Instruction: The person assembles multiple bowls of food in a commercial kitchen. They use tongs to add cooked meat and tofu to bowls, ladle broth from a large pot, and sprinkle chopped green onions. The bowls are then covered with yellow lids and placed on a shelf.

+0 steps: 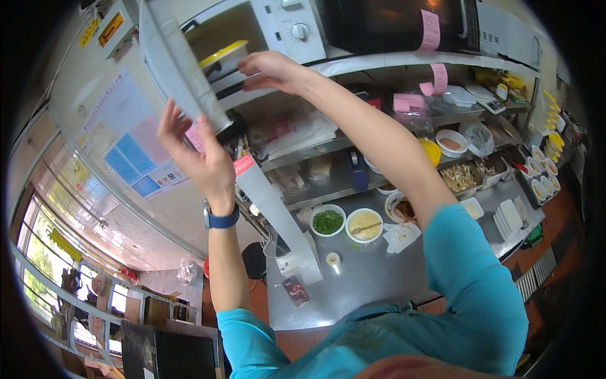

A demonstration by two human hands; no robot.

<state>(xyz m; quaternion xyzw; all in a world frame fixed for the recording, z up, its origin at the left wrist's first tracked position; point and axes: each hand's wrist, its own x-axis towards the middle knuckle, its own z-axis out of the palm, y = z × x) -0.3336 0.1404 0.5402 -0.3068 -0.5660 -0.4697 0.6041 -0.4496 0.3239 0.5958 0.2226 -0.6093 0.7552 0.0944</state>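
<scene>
A white microwave [268,31] on the upper shelf has its door [180,63] swung out to the left. Inside, partly hidden by the wall of the opening, sits a yellow-rimmed bowl [228,58]. My right hand [271,71] reaches to the opening, its fingers stretched toward the bowl and slightly apart, with nothing visible in them. Below the door's lower edge my left hand [201,155] is raised with its fingers spread. It looks close to the door; whether it touches cannot be made out. A blue band circles my left wrist.
A black microwave [398,22] stands right of the white one. On the steel counter [353,287] are a bowl of chopped greens [327,221], a bowl of pale minced food [364,225], a phone [295,291] and a small cup [333,259]. Pink paper slips [435,79] hang from the shelf.
</scene>
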